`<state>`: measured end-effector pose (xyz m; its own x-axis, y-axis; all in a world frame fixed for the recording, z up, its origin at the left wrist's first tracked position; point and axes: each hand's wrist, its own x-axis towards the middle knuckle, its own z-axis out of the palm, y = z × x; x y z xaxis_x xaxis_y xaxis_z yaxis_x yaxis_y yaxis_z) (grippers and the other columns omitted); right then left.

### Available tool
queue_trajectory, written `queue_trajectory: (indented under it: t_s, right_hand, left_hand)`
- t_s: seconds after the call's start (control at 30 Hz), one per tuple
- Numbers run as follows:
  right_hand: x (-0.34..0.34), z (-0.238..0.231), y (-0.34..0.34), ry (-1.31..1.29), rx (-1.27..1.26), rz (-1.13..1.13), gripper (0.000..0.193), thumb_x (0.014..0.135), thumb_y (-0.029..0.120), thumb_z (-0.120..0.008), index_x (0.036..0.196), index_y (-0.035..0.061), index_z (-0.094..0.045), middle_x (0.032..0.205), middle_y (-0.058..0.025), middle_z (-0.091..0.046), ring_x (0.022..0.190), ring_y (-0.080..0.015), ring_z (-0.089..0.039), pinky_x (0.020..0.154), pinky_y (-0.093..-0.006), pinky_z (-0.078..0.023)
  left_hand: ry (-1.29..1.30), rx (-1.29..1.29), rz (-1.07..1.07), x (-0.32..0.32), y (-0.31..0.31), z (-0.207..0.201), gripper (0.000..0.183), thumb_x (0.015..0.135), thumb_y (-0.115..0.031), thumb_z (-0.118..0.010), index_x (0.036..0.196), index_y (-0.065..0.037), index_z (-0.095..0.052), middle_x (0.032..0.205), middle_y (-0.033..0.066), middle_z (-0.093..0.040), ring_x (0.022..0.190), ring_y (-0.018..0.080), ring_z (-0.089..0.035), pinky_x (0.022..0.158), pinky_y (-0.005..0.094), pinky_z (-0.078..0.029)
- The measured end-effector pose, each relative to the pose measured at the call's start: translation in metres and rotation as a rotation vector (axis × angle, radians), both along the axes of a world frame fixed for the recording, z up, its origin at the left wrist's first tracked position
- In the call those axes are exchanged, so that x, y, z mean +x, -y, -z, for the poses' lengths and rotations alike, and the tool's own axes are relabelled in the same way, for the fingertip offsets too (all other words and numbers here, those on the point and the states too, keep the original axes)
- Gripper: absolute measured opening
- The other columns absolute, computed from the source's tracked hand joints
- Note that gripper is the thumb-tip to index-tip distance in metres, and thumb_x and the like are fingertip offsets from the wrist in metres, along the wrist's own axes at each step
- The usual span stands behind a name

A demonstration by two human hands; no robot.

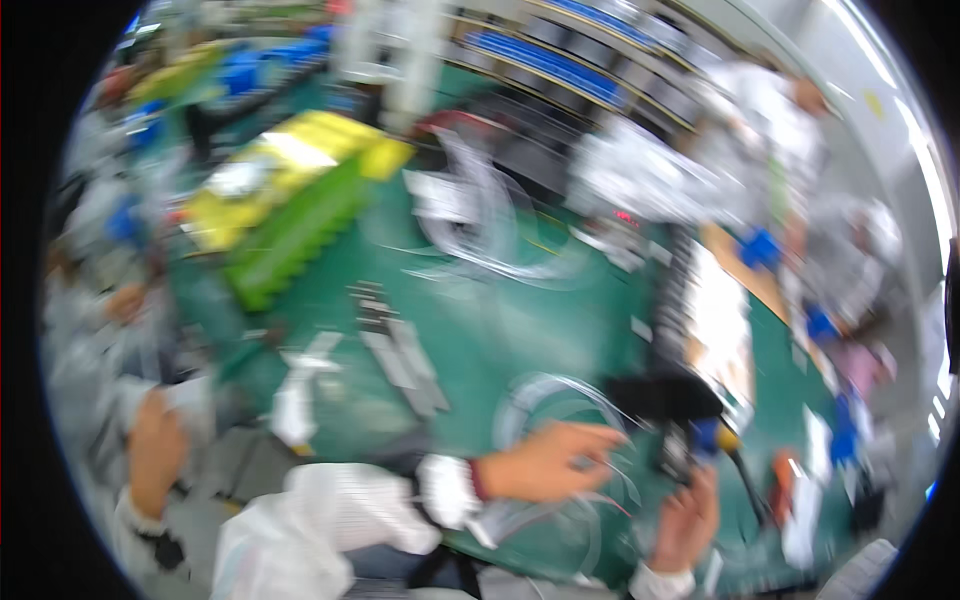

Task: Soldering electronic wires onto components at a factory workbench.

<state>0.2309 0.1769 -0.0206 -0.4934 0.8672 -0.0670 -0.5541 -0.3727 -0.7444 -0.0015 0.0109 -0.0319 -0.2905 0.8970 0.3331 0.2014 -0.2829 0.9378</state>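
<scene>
Motion smears the whole view. My left hand (545, 462) is partly curled above the green table, its index finger stretched to the right. A small greyish spot shows between its fingers; what it is cannot be made out. Around this hand loops thin clear tubing or cable (528, 392), with a fine red wire (612, 503) beside the fingers. My right hand (685, 520) is raised at the lower right, fingers pointing up just below a dark device (665, 398) with a blue and yellow part (712, 436). Whether it touches the device is unclear.
Flat metal strips (403, 360) and a white item (295, 405) lie left on the green table (540, 325). Farther back are a green toothed rack (290, 240), a yellow bin (250, 180) and coiled clear tubing (490, 235). Another person's hand (157, 455) is at left; people work at right.
</scene>
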Motion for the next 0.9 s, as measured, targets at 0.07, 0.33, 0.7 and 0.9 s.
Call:
queue_trajectory:
  t_s: [0.07,0.33,0.7,0.9]
  right_hand:
    - [0.013,-0.001,0.004,0.11,0.013,0.279,0.064,0.098,0.006,-0.065,0.153,0.0068,-0.033,0.117,-0.0099,-0.066,0.075,-0.0123,-0.056,0.063,-0.0284,-0.046]
    - [0.022,-0.027,-0.043,0.605,0.349,0.257,0.073,0.101,0.02,-0.063,0.161,0.0107,-0.023,0.126,-0.0137,-0.062,0.08,-0.0123,-0.062,0.071,-0.0285,-0.051]
    - [0.032,-0.037,-0.031,0.908,0.899,0.725,0.036,0.105,0.029,-0.056,0.117,-0.0023,-0.069,0.069,-0.0033,-0.061,0.06,-0.0081,-0.053,0.055,-0.0243,-0.043]
    - [0.03,-0.027,0.038,0.662,1.46,0.353,0.035,0.098,0.021,-0.066,0.116,-0.0083,-0.069,0.077,-0.016,-0.071,0.063,-0.0251,-0.067,0.059,-0.034,-0.053]
  left_hand:
    - [0.014,0.04,0.005,-0.001,0.001,0.004,0.009,0.088,-0.007,-0.071,0.089,0.001,-0.068,0.136,0.0246,-0.064,0.119,0.0301,-0.068,0.098,0.0387,-0.054]
    - [0.161,-0.001,0.101,0.006,-0.008,0.0,0.004,0.085,0.007,-0.067,0.084,0.004,-0.064,0.143,0.026,-0.058,0.129,0.0329,-0.062,0.112,0.0418,-0.048]
    - [0.067,-0.008,0.01,-0.002,0.003,-0.007,0.003,0.085,0.005,-0.068,0.088,0.004,-0.069,0.136,0.0224,-0.063,0.124,0.0309,-0.065,0.11,0.0416,-0.049]
    - [-0.001,0.038,-0.056,0.001,-0.005,-0.006,0.006,0.083,0.005,-0.071,0.089,0.004,-0.07,0.131,0.0213,-0.067,0.118,0.0302,-0.068,0.105,0.0405,-0.053]
